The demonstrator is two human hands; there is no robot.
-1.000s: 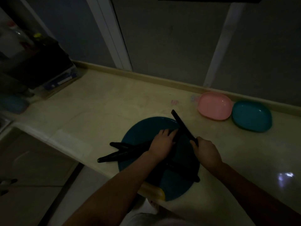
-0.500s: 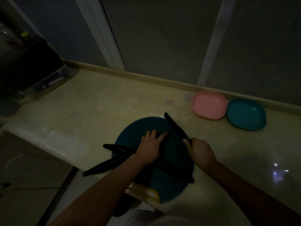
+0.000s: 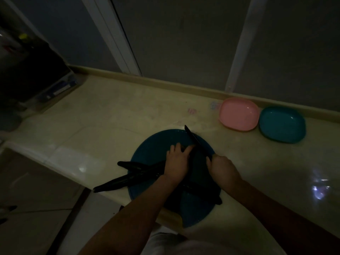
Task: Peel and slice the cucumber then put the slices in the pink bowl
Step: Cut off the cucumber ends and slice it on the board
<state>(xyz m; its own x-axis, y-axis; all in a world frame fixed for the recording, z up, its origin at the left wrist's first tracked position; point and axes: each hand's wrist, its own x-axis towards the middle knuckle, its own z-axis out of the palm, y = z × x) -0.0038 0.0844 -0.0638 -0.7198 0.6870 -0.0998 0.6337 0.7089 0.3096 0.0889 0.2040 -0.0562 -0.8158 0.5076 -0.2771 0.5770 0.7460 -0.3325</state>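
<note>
On the blue board (image 3: 152, 150), pink bowl (image 3: 239, 113) well off to our right, the cucumber (image 3: 128, 179) runs left-to-right under our flat-fingered left hand (image 3: 176, 162) pressing it, right hand (image 3: 222, 168) gripping the knife (image 3: 196, 140) across its right end.

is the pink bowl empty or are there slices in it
Empty: the pink bowl shows its bare pink inside all over, with no slices in it.

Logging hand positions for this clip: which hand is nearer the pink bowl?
Right. The right hand, gripping the knife, is at the right edge of the blue board, closer to the pink bowl; the left hand rests further left, over the board's middle.
</note>
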